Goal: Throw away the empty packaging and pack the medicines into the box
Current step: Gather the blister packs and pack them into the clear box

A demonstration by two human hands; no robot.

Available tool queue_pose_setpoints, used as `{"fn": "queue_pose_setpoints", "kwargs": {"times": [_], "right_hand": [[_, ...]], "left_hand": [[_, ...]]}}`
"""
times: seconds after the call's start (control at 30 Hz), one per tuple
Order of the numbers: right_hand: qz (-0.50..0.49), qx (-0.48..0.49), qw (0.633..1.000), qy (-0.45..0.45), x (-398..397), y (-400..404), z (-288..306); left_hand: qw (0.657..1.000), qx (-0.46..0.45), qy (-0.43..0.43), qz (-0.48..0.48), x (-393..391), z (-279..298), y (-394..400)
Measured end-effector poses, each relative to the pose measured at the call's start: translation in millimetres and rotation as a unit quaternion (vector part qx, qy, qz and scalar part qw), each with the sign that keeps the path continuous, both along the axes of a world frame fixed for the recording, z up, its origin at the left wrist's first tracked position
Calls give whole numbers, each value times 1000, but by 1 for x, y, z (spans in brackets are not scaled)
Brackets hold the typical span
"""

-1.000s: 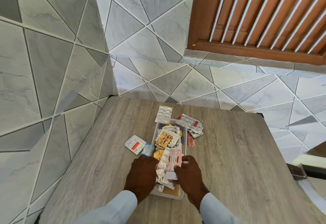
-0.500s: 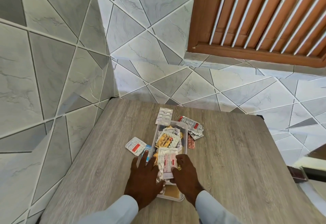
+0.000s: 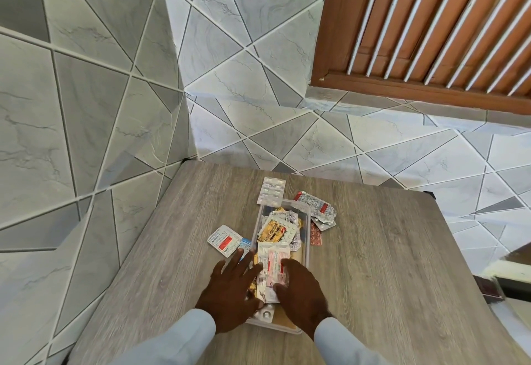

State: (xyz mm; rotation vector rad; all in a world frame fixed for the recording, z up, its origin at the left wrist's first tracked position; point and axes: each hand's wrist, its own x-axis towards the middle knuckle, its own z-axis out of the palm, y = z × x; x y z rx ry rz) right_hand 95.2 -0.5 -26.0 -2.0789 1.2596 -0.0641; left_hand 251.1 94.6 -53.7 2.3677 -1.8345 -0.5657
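A clear, narrow rectangular plastic box [image 3: 307, 222] sits on the grey wood-grain worktop [image 3: 388, 264], which is pushed into a corner of grey geometric wall tiles, and the box is heaped with foil and paper medicine strips. Both hands rest over its near end. The left hand [image 3: 230, 293] lies flat with fingers [image 3: 230, 262] spread wide, gripping nothing, its fingertips reaching past the box's left wall toward a white blister pack with a red label [image 3: 224, 240] that lies on the worktop just beside the box. The right hand [image 3: 301, 290] is curled over a white-and-pink paper sachet [image 3: 274, 267] on top of the pile, thumb and fingers pressed against it; whether it is pinched or only pressed down cannot be told. Further in, a yellow-and-black foil strip [image 3: 271, 231] lies among the packed strips. Outside the box, a silver blister strip [image 3: 271, 190] overlaps its far rim, a crumpled silver-and-red pack [image 3: 317, 208] lies near the far right corner, and a strip of small pink tablets [image 3: 315, 235] lies along the right wall. Pale blue sleeves cover both forearms.
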Motion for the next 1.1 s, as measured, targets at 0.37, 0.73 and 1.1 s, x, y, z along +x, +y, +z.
{"fn": "queue_pose_setpoints", "kwargs": {"times": [0.37, 0.73, 1.1], "right_hand": [[-29, -52, 998, -35, 13, -5, 8], [-104, -17, 994, -16, 13, -16, 17], [-20, -12, 999, -42, 21, -29, 8]], "left_hand": [[982, -123, 114, 84, 28, 7, 4], [987, -140, 69, -36, 45, 19, -16], [985, -159, 57, -34, 30, 10, -31]]}}
